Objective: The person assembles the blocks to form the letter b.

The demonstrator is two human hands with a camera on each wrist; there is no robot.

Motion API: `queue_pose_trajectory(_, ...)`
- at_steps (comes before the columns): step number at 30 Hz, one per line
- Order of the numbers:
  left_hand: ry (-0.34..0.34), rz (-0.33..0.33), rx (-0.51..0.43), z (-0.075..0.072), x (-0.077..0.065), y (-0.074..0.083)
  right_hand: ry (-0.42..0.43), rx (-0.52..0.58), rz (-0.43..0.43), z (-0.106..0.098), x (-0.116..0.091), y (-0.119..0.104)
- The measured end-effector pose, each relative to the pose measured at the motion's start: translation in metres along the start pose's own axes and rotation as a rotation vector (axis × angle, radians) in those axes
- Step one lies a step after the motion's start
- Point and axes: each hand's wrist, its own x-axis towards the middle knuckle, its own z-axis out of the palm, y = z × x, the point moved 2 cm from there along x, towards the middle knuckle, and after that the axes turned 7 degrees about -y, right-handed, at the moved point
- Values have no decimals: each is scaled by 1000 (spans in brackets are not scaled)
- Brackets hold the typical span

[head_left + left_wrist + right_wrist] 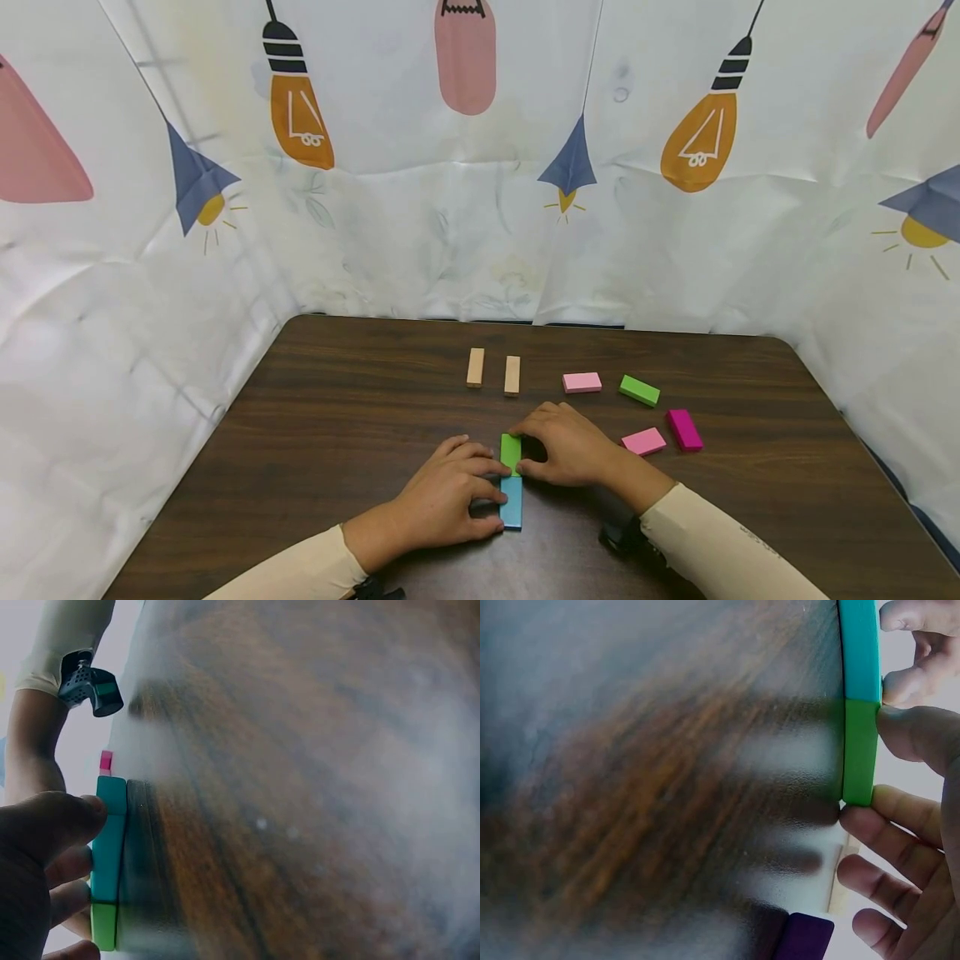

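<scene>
A green block (511,452) and a light-blue block (512,502) lie end to end in one line on the table, touching. My right hand (566,446) pinches the green block, thumb near its blue-side end and index finger at the far end. My left hand (450,492) rests its thumb and fingertips along the left upper edge of the blue block (107,855), one finger reaching the green block (104,927). In the right wrist view the seam between the green block (860,754) and the blue block (861,649) looks tight.
Two plain wooden blocks (476,367) stand apart toward the back. On the right lie a pink block (582,382), another green block (640,390), a second pink block (642,442) and a magenta block (685,430). A printed white curtain (420,242) surrounds the brown table (360,392).
</scene>
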Motion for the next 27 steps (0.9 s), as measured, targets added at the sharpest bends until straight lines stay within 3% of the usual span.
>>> queue_pose_trajectory(19, 25, 22, 28, 0, 1, 0, 1, 0, 5, 0, 0, 2)
queue_pose_trajectory(27, 5, 8, 16, -1, 1, 1, 0, 3, 3, -1, -1, 1)
